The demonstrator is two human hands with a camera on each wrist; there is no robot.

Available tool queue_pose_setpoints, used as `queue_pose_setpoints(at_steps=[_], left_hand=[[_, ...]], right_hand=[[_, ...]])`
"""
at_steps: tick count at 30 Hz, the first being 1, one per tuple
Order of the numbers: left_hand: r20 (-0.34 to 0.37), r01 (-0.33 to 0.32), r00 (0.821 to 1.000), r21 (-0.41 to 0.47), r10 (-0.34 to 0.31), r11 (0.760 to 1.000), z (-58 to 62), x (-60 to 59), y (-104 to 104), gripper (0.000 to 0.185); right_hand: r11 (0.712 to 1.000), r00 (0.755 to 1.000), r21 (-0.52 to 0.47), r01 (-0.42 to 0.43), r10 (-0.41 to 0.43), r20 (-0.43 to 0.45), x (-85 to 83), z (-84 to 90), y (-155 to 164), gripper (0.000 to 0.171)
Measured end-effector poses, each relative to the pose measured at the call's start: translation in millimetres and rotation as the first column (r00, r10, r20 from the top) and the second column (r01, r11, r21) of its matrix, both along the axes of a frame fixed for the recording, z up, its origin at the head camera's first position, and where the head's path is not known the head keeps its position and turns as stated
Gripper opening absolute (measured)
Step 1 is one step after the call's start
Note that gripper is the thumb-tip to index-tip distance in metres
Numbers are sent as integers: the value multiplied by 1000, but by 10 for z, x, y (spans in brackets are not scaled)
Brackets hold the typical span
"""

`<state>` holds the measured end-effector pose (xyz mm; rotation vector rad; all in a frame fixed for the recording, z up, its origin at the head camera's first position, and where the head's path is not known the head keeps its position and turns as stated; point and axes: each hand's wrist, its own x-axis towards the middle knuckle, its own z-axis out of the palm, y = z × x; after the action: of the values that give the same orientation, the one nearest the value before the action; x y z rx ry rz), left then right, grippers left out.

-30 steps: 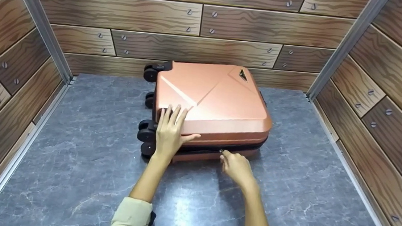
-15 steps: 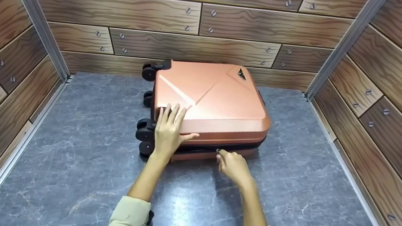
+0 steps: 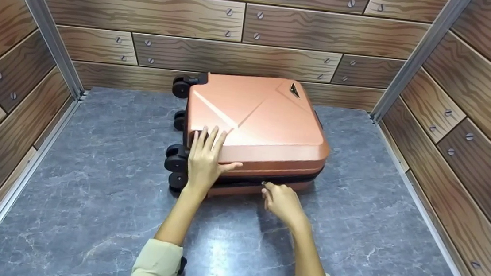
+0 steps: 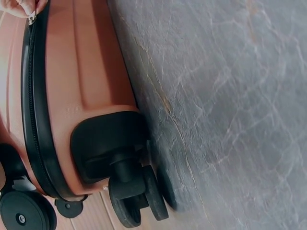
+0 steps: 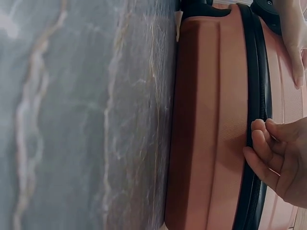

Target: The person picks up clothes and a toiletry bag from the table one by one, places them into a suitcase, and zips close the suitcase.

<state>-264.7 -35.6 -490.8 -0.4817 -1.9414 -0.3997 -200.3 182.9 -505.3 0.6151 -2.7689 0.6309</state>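
Both hands on rose-gold suitcase (image 3: 264,122)

A copper suitcase (image 4: 91,62) lies on a grey marbled floor (image 4: 230,105), its black zip band (image 4: 36,120) running along the shell to a black corner housing (image 4: 103,143) with 1 double wheel (image 4: 136,194), while fingertips (image 4: 21,7) pinch the zip pull (image 4: 31,19) at the top edge.

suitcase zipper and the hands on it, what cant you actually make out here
- Zipper pull: head view, too small, covered by the right hand.
- Right hand's fingers: right wrist view, curled over the zipper track, hiding any pull.
- Left hand: absent from the left wrist view.
- Suitcase far side: hidden by its own shell.
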Motion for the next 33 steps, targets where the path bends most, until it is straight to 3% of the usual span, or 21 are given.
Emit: queue_pose_setpoints(at_steps=[7,10,14,18,20,22,27,29,31,33], left_hand=[[-11,-7,1000,1,7,1000,4,9,-30,86],[-24,-2,1000,7,2,1000,3,4,-24,86],[-26,4,1000,6,-4,1000,-3,-7,-3,86],[-18,6,1000,3,-6,1000,-5,-10,6,86],[-15,8,1000,5,-8,1000,-2,-7,1,87],[-14,6,1000,4,-6,1000,4,-3,-1,87],[-6,3,1000,-8,-3,1000,10,2,0,86],[-3,4,1000,-10,-4,1000,7,1,-1,86],[-6,4,1000,-9,-4,1000,-3,-4,-5,87],[-10,5,1000,-4,-5,1000,-10,-9,-10,87]], right_hand=[[999,998,17,-45,46,-43,-13,-22,-57,17],[997,997,4,-80,80,-19,-23,-32,-102,17],[993,992,-56,-106,110,62,-35,-29,-148,18],[970,966,-211,-118,162,202,-59,-45,-145,19],[935,933,-334,-116,218,286,-78,-69,-133,21],[871,886,-482,-95,295,359,-97,-95,-119,24],[636,733,-770,51,500,461,-131,-199,-90,31],[570,690,-815,103,550,471,-137,-238,-93,32],[545,674,-830,119,569,470,-138,-263,-110,34],[558,693,-824,94,558,457,-135,-275,-139,35]])
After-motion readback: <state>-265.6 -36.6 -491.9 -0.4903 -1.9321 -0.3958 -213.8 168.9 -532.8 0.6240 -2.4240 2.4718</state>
